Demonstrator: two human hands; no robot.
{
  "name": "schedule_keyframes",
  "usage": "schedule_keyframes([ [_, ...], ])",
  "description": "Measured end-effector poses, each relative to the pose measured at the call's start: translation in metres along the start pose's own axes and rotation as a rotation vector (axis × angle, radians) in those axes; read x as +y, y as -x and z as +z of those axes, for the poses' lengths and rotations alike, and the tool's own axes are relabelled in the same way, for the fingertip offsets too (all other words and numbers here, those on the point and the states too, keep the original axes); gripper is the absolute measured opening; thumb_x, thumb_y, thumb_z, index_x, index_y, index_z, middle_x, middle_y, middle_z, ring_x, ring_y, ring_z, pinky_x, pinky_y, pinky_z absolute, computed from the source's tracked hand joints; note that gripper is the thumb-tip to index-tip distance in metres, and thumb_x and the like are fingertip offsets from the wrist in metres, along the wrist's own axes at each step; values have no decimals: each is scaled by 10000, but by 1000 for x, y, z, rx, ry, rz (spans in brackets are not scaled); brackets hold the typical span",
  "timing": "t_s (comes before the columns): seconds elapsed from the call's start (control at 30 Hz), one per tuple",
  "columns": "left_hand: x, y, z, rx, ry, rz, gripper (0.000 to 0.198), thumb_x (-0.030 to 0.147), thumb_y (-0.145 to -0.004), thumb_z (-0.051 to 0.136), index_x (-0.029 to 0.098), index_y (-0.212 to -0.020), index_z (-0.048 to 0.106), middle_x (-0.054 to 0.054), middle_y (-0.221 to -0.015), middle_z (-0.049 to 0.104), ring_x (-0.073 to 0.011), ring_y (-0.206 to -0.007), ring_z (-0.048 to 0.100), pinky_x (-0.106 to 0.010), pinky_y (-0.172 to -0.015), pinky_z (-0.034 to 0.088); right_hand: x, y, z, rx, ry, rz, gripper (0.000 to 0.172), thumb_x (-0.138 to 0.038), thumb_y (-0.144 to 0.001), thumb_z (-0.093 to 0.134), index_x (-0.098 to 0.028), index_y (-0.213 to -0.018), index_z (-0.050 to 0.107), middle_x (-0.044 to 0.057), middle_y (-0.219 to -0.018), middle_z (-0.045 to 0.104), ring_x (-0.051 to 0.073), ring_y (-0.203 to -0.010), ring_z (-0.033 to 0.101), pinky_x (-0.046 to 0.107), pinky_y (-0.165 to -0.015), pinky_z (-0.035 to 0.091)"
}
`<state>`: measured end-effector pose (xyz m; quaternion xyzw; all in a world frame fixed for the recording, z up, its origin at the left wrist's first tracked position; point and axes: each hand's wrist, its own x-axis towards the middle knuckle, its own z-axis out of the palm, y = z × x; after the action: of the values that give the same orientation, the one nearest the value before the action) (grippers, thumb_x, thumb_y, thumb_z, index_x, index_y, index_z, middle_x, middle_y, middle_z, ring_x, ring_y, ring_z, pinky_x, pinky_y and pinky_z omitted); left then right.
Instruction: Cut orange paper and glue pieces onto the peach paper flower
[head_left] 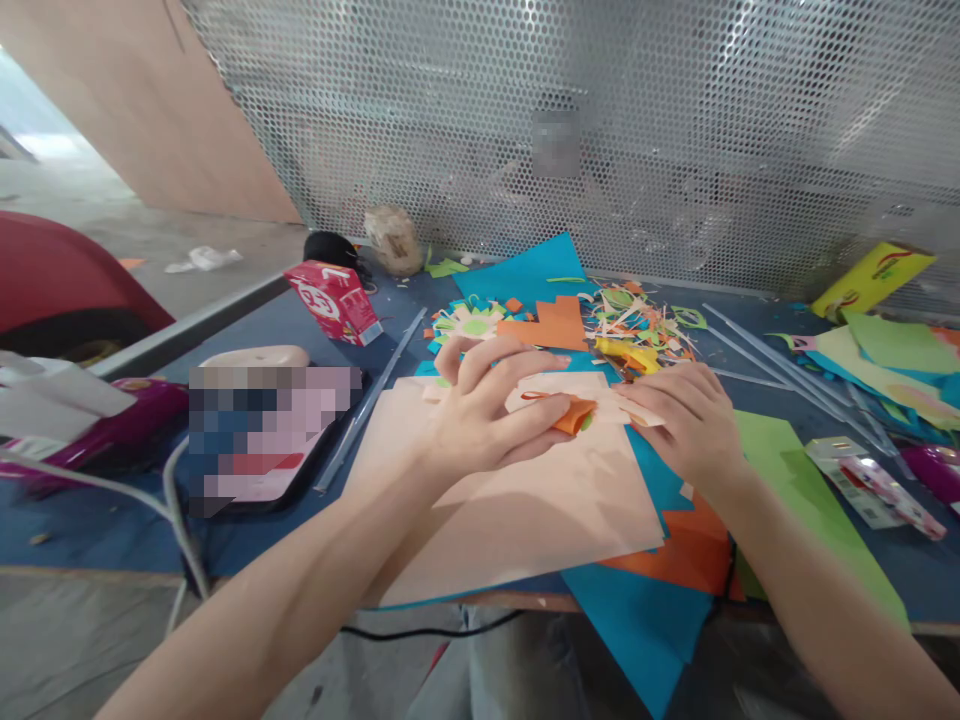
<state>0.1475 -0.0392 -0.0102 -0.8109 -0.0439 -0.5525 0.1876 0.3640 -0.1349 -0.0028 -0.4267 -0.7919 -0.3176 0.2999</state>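
On the dark blue surface (112, 548), a flat rectangular phone (304, 435) with a blurred screen lies left of a red printed carton (330, 300). Next, the left hand (480, 410) has its grip pinching a small folded orange paper piece (574, 414) between thumb and fingers, above a large pale peach paper sheet (525, 515). Beside it, the right hand (694, 425) has its grip pressed together on a pale peach paper strip (639, 411). Farther right lies a light green paper sheet (806, 500).
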Motion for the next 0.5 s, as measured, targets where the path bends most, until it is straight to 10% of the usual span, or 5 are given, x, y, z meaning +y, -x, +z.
schedule_keyframes([
  [0.5,-3,1,-1,-32,55,-50,179,426,-811,500,295,-835,620,-28,-1045,614,-216,-996,455,-408,-878,287,-2,-1,2,-18,-76,-9,170,-154,-797,546,-219,-952,565,31,-788,643,161,-754,568,323,-721,425],
])
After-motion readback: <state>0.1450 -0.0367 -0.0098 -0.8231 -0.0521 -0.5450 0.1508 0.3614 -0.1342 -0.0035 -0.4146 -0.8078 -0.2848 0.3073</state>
